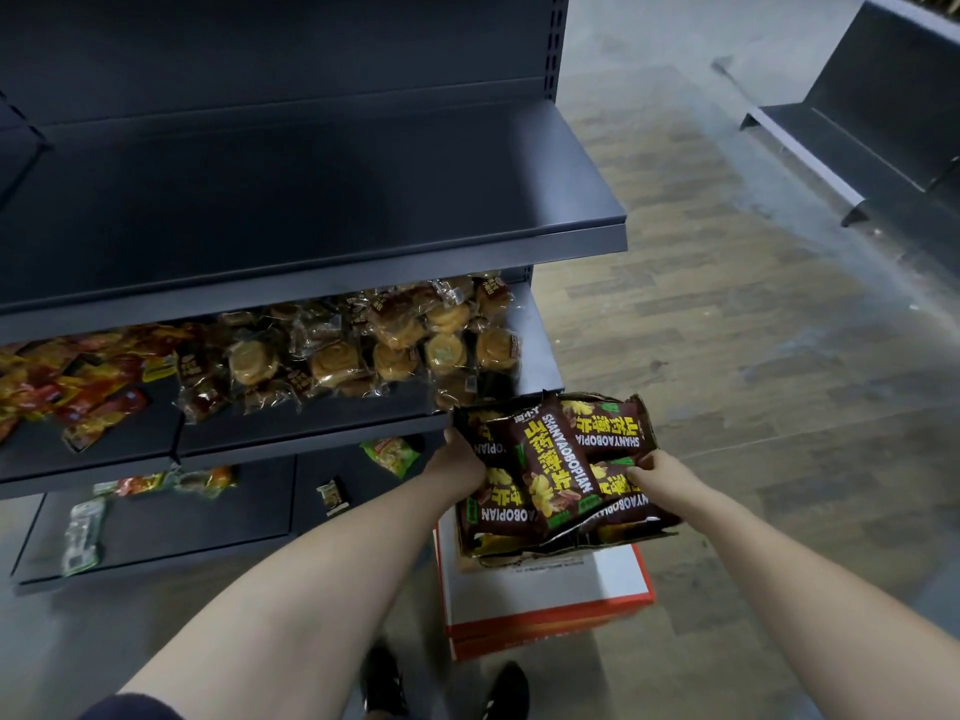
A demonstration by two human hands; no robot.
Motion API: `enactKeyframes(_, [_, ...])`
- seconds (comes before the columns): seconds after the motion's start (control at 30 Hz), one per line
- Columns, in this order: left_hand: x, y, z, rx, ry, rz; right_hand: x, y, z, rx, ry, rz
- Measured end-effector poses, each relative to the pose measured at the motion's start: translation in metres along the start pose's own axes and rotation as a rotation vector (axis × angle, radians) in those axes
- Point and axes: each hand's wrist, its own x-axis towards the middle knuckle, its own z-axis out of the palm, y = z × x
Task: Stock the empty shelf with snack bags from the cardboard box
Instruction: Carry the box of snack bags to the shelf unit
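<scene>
Several dark brown snack bags (556, 459) with yellow lettering lie stacked in an open cardboard box (519, 556) at the lower centre right. My left hand (460, 462) grips the left side of the stack. My right hand (657, 472) grips its right side, fingers curled onto a bag. The empty dark shelf (311, 200) spreads across the upper left, above both hands. The bags sit just off the right end of the shelf below it.
The middle shelf (311, 418) holds wrapped pastries (395, 345) and red-orange packets (67, 376). A few loose packets lie on the bottom shelf (182, 517). The box rests on a white and orange carton (550, 600). Another grey shelf unit (857, 127) stands far right across the wooden floor.
</scene>
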Motion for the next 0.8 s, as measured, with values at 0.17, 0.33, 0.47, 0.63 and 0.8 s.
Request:
enactKeyframes(0.17, [0.01, -0.003, -0.004, 0.043, 0.064, -0.056, 0.021, 0.011, -0.008, -0.046, 0.249, 0.082])
enactKeyframes(0.33, [0.018, -0.006, -0.004, -0.007, 0.106, -0.147, 0.033, 0.02, -0.007, -0.181, 0.251, 0.146])
enactKeyframes(0.47, [0.022, -0.006, -0.008, 0.005, 0.068, -0.1, 0.038, 0.024, 0.001, -0.217, 0.212, 0.133])
enactKeyframes(0.63, [0.023, -0.013, -0.018, -0.012, 0.108, -0.051, 0.036, 0.019, -0.003, -0.245, 0.279, 0.122])
enactKeyframes(0.8, [0.017, -0.018, -0.028, -0.046, 0.102, -0.039, 0.028, 0.008, -0.001, -0.233, 0.25, 0.123])
